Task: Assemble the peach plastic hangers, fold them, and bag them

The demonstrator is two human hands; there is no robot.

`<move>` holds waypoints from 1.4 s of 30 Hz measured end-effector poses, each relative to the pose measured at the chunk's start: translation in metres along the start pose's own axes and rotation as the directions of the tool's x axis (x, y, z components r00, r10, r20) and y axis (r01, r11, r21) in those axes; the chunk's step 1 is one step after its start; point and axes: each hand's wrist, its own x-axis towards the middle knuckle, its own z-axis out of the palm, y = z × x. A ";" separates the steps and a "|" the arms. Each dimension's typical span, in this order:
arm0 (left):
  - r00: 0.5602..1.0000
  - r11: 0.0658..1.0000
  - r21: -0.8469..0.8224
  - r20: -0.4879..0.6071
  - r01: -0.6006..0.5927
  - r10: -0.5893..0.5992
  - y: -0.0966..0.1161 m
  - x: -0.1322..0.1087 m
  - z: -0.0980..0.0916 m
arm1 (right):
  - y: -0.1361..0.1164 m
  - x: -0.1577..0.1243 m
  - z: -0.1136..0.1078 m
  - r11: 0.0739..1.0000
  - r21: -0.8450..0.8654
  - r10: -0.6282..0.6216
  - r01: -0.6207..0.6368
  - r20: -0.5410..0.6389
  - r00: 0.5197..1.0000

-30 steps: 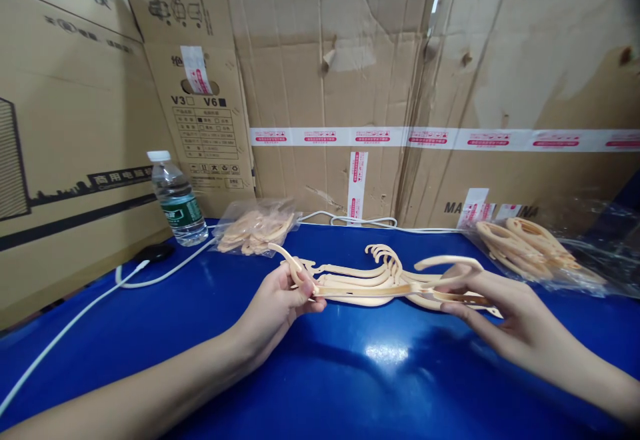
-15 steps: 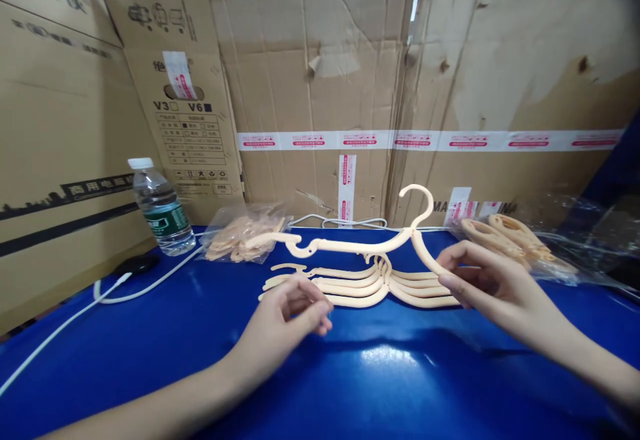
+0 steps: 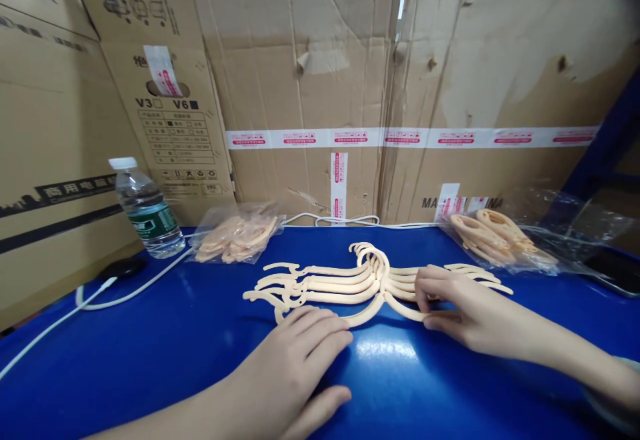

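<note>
Several cream folding hangers [image 3: 345, 286] lie in an overlapping row on the blue tabletop, hooks pointing to the back. The nearest hanger [image 3: 367, 313] lies at the front of this row. My right hand [image 3: 467, 310] pinches its right arm between thumb and fingers. My left hand [image 3: 305, 363] is open, palm down, with its fingertips at the hanger's left arm and its thumb spread away over the table. My left fingers cover part of that arm, and my right hand hides the right arms of some hangers behind.
Clear bags of cream hanger parts lie at the back left [image 3: 237, 235] and back right [image 3: 500, 237]. A water bottle [image 3: 153, 217], a black device [image 3: 121, 269] and a white cable [image 3: 93, 297] are at left. Cardboard boxes [image 3: 300, 180] wall the back; a dark phone-like object [image 3: 613, 270] sits right.
My right hand has lowered the raised hanger onto the front of the row. My left hand has come down to its left arm, fingers stretching out. The view has shifted slightly right.
</note>
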 end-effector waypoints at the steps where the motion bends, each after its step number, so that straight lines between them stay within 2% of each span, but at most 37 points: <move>1: 1.000 1.000 -0.013 0.010 0.024 -0.024 0.000 0.000 0.000 | 0.001 0.000 0.001 1.000 -0.020 -0.016 0.016 -0.008 1.000; 4: 0.996 0.996 -0.030 0.018 0.083 -0.083 -0.003 -0.003 0.004 | 0.003 0.000 0.003 0.997 -0.076 -0.024 0.021 -0.034 0.999; 7: 0.987 0.987 -0.042 -0.024 0.157 -0.158 -0.004 -0.005 0.013 | 0.004 -0.001 0.006 0.994 -0.107 -0.010 0.005 -0.045 0.999; 10: 0.970 0.970 -0.023 -0.024 0.242 -0.242 -0.004 -0.007 0.019 | 0.005 -0.003 0.015 0.988 -0.154 0.010 -0.021 -0.067 0.998; 13: 0.960 0.960 0.034 0.025 0.279 -0.280 -0.006 -0.007 0.020 | 0.009 -0.003 0.033 0.967 -0.235 0.081 -0.095 -0.068 0.994; 18: 0.958 0.969 0.087 0.156 0.231 -0.243 -0.021 -0.004 0.014 | 0.018 0.011 0.054 0.930 -0.347 0.109 -0.125 -0.065 0.992; 23: 0.921 0.946 0.154 0.232 0.284 -0.314 -0.039 0.015 0.007 | 0.029 0.039 0.052 0.926 -0.354 0.117 -0.134 -0.070 0.991; 26: 0.896 0.919 0.201 0.230 0.340 -0.381 -0.051 0.030 0.006 | 0.037 0.059 0.049 0.929 -0.333 0.148 -0.162 -0.067 0.987; 30: 0.894 0.906 0.207 0.186 0.370 -0.408 -0.065 0.043 0.009 | 0.046 0.080 0.048 0.929 -0.324 0.170 -0.180 -0.058 0.984; 34: 0.894 0.902 0.211 0.174 0.375 -0.413 -0.072 0.045 0.010 | 0.049 0.087 0.047 0.925 -0.325 0.193 -0.198 -0.048 0.980; 42: 0.886 0.896 0.218 0.181 0.387 -0.427 -0.069 0.045 0.010 | 0.045 0.083 0.049 0.915 -0.338 0.196 -0.219 -0.099 0.975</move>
